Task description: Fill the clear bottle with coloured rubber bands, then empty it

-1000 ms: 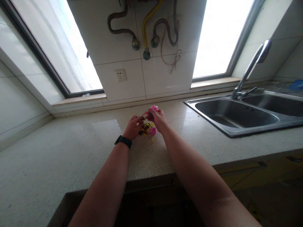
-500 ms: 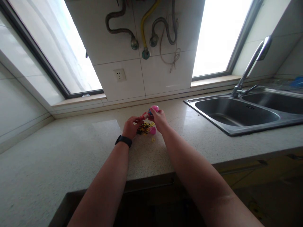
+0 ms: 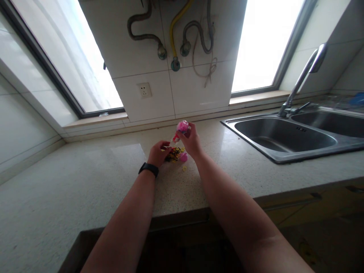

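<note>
My right hand [image 3: 192, 142] is closed around a small pink round toy [image 3: 182, 127] with a red part below it, held a little above the stone counter [image 3: 85, 182]. My left hand [image 3: 158, 152], with a black band on its wrist, rests low on the counter with its fingers curled beside a small heap of yellow and black pieces [image 3: 174, 153]. What those fingers pinch is too small to name. A pink piece [image 3: 183, 157] lies at the heap's right edge, and a yellow bit [image 3: 184, 168] lies just in front.
A steel double sink [image 3: 284, 138] with a tall tap [image 3: 304, 76] lies to the right. Tiled wall behind has a socket [image 3: 145, 90], hoses and pipes [image 3: 176, 38], with windows on both sides. The counter's front edge runs below my forearms.
My right hand lifted the pink toy up and away from my left hand. My left hand dropped down onto the counter beside the heap.
</note>
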`<state>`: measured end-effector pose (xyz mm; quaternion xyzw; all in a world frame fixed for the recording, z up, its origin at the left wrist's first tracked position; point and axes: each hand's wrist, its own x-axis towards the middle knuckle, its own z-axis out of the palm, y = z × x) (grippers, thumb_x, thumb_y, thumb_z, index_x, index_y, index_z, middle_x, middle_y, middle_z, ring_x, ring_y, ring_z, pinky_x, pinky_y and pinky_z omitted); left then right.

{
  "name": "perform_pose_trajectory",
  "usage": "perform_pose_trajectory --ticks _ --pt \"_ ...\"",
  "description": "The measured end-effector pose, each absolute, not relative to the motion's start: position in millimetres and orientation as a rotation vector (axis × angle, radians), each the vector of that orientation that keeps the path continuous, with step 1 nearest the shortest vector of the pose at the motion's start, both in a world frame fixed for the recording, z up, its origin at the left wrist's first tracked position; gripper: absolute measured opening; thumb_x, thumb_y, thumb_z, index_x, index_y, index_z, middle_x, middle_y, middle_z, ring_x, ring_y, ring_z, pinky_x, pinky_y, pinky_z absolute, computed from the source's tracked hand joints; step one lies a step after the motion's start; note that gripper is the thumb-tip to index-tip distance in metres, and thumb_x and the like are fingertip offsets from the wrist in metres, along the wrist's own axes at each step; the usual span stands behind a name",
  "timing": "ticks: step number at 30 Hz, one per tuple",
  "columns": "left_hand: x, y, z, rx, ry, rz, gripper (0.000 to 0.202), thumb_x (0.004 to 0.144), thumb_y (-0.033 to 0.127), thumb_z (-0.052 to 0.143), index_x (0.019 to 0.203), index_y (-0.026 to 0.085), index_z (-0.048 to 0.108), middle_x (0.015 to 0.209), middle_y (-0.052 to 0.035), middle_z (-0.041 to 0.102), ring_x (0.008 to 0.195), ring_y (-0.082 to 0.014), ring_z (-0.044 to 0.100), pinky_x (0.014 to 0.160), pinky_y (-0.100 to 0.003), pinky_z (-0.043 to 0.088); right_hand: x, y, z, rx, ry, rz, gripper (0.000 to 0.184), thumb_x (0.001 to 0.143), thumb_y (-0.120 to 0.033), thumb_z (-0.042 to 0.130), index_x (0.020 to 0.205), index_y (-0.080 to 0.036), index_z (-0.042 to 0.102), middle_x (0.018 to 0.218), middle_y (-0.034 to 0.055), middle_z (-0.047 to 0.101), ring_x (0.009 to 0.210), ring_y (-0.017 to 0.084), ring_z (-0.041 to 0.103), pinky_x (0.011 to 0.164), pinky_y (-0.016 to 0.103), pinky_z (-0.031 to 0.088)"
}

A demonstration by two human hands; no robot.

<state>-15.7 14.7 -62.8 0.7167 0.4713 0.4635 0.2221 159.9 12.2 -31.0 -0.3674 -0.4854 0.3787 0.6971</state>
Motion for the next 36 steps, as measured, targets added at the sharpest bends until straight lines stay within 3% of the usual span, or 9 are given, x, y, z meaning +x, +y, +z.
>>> perform_pose_trajectory --ticks 3,8,19,36 --pt "-17 16 -64 1.976 1.299 1.284 0.033 0.078 0.028 0.07 0.108 0.016 0.066 0.099 -0.0091 0.071 0.079 -0.0165 0.065 0.074 -0.031 0.053 160 6 -29 -0.813 -1.257 0.627 0.049 0.07 -0.033 0.079 0.113 -0.028 0.056 0.08 -0.0034 0.066 0.064 0.012 0.056 0.062 0.022 0.047" --pt "-18 19 -66 1.993 1.298 1.277 0.04 0.079 0.025 0.068 0.118 0.017 0.063 0.102 -0.0089 0.071 0.081 -0.016 0.065 0.075 -0.031 0.054 160 8 -31 -0.834 -1.279 0.565 0.049 0.071 -0.034 0.078 0.115 -0.028 0.057 0.08 -0.003 0.066 0.062 0.012 0.055 0.062 0.023 0.046" --pt "-17 19 -67 1.932 1.276 1.307 0.034 0.082 0.017 0.057 0.116 0.016 0.066 0.102 -0.0099 0.073 0.088 -0.0177 0.067 0.08 -0.032 0.053 161 11 -35 -0.865 -1.346 0.519 0.048 0.073 -0.035 0.076 0.117 -0.028 0.057 0.081 -0.0019 0.066 0.065 0.013 0.055 0.065 0.024 0.047" --pt "-18 20 -67 1.838 1.301 1.337 0.034 0.087 0.025 0.05 0.115 0.018 0.069 0.104 -0.0084 0.073 0.084 -0.0166 0.065 0.075 -0.029 0.052 163 20 -39 -0.927 -1.295 0.473 0.048 0.076 -0.037 0.071 0.12 -0.027 0.055 0.085 -0.0012 0.067 0.066 0.014 0.057 0.066 0.025 0.048"
